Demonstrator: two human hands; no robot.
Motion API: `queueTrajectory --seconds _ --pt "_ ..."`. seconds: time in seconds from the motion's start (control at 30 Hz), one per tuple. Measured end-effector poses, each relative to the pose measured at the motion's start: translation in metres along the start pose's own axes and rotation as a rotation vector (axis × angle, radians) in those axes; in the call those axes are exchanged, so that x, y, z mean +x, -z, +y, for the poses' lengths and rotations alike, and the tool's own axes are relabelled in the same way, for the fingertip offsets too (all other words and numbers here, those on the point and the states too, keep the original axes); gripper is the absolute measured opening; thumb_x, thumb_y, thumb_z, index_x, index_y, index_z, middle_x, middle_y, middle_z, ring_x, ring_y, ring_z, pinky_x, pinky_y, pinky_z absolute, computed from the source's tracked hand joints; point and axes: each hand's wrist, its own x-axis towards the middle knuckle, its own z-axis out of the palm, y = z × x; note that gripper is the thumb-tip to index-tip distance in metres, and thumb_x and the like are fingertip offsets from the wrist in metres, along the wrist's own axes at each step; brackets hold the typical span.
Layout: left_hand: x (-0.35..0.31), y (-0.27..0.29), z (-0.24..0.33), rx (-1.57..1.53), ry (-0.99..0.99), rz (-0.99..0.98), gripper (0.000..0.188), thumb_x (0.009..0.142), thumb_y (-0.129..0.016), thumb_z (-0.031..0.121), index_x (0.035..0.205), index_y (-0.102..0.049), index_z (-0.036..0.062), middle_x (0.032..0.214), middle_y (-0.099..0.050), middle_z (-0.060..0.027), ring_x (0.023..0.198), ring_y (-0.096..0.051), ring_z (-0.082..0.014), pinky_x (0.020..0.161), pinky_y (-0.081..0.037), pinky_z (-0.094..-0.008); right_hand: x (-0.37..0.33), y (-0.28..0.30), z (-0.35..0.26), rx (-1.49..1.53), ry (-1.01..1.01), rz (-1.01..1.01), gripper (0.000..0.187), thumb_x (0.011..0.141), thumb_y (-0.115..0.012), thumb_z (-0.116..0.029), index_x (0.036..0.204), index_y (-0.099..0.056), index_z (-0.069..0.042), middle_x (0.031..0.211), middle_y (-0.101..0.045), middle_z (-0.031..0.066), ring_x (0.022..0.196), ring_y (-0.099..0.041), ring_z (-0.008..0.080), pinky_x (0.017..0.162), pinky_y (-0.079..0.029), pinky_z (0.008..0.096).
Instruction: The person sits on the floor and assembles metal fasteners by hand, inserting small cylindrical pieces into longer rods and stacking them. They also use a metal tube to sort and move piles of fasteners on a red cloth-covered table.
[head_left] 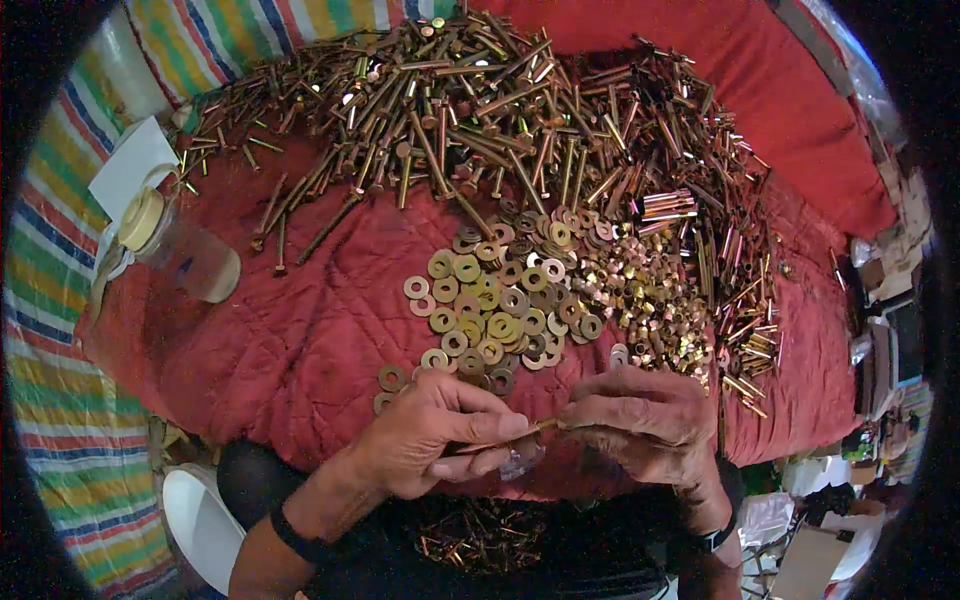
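Observation:
My left hand (440,435) is closed in a pinch around a thin brass-coloured bolt (543,425), held low over the near edge of the red quilted cloth. On the other end of it, my right hand (645,420) has its fingertips pressed together; what lies within them is hidden. Just below the bolt, a small clear, shiny patch (522,458) shows between the hands. Flat yellowish washers (490,325) lie loosely heaped beyond my left hand. A heap of small brass-coloured nuts (655,300) spreads beyond my right hand.
Long bolts (450,110) form a big pile along the far side, running down the right. On the left lies a clear jar (195,262) with a cream lid, near white paper (130,170). More bolts (480,535) rest at my lap. A white chair (200,520) stands lower left.

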Motion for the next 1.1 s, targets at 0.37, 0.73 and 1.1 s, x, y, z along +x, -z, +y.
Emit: queueTrajectory --seconds 0.37,0.73,1.1 --pt "0.001 -0.001 -0.004 -0.05 0.039 -0.061 0.024 0.1 -0.07 0.017 0.101 -0.074 -0.0069 0.07 -0.068 -0.0098 0.043 -0.044 -0.0046 0.039 -0.03 -0.0207 -0.009 0.0 0.006 -0.001 0.051 0.01 0.032 0.072 -0.087 0.001 0.103 -0.08 -0.006 0.097 -0.075 0.0114 0.081 -0.075 0.0245 0.069 -0.06 0.0331" --pt "-0.002 -0.006 0.0 0.076 -0.05 0.017 0.025 0.1 -0.072 0.018 0.097 -0.077 -0.0059 0.067 -0.065 -0.004 0.045 -0.044 -0.0028 0.039 -0.027 -0.02 -0.012 0.005 0.006 -0.048 -0.003 -0.124 0.047 0.082 -0.078 -0.026 0.126 -0.071 -0.011 0.115 -0.072 0.0106 0.098 -0.073 0.0311 0.084 -0.059 0.0392" --pt "-0.004 -0.014 0.003 0.353 -0.211 0.102 0.021 0.097 -0.075 0.017 0.096 -0.078 -0.0033 0.067 -0.066 -0.002 0.051 -0.051 -0.0054 0.044 -0.035 -0.0233 -0.026 0.008 0.013 -0.154 -0.095 -0.235 0.071 0.072 -0.083 -0.021 0.14 -0.064 -0.012 0.131 -0.068 0.0103 0.113 -0.069 0.0343 0.09 -0.057 0.0437"
